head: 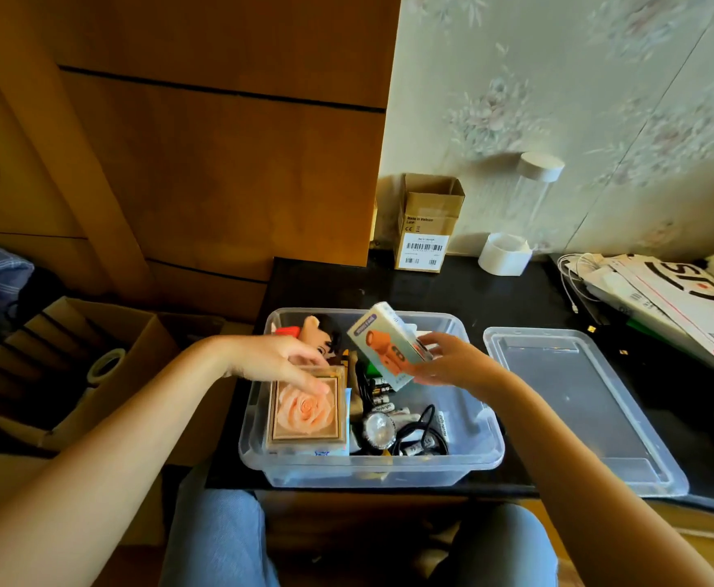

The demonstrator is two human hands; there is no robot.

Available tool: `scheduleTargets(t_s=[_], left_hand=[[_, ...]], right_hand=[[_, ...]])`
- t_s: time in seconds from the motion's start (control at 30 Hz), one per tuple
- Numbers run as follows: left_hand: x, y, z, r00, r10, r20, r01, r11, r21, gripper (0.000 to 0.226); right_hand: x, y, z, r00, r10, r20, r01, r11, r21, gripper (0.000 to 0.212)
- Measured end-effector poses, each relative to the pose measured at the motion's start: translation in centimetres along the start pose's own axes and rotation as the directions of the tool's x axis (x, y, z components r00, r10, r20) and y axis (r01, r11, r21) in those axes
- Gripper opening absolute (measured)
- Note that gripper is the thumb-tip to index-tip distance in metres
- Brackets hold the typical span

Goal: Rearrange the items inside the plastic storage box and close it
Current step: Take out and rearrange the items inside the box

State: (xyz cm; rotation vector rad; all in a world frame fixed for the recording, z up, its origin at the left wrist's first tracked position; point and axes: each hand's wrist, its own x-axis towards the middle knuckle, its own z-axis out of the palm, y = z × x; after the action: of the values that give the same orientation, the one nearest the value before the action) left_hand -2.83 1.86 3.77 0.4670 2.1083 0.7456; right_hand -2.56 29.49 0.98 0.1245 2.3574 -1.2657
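Head view: clear plastic storage box (262,442) open on black bench (452,290), clear flat lid (579,400) lying just beside it on the right. Left hand (279,362) fingers resting relaxed on peach rose gift case (306,410) inside box. Right hand (448,362) pinching pale carton with orange print (384,345), tilted above box contents.

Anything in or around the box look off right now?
Nothing spilled or damaged. The lid lies off the storage box, to its right. The right hand holds a small carton tilted above the clutter; the left hand rests on the rose case.
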Motion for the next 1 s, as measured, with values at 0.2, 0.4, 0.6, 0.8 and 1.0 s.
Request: scheduleTargets(t_s=[0.2,0.4,0.6,0.8,1.0], left_hand=[[0.1,1.3,-0.5,0.999,0.011,-0.031,-0.005,0.981,0.193,0.054],[4.1,4.4,-1.3,0.887,0.073,-0.457,-0.138,0.984,-0.112,0.072],[7.7,5.5,-0.6,0.88,0.224,-0.42,-0.227,0.973,0.043,0.047],[9.0,4.6,0.1,0.761,0.191,-0.62,-0.214,0.976,0.039,0.048],[10.0,4.2,0.6,0.786,0.137,-0.602,-0.188,0.982,-0.022,0.046]], right_hand=[[-0.1,0.7,0.4,0.996,-0.056,0.075,0.034,0.963,0.268,0.023],[0.4,1.4,0.2,0.993,-0.067,0.093,0.046,0.978,0.205,0.034],[1.6,1.9,0.1,0.993,-0.095,0.066,0.094,0.995,0.028,0.036],[4.1,3.0,1.8,0.996,0.024,0.083,0.016,0.892,-0.452,0.035],[6.5,3.9,4.6,0.994,0.023,0.102,0.041,0.811,-0.584,0.03]])
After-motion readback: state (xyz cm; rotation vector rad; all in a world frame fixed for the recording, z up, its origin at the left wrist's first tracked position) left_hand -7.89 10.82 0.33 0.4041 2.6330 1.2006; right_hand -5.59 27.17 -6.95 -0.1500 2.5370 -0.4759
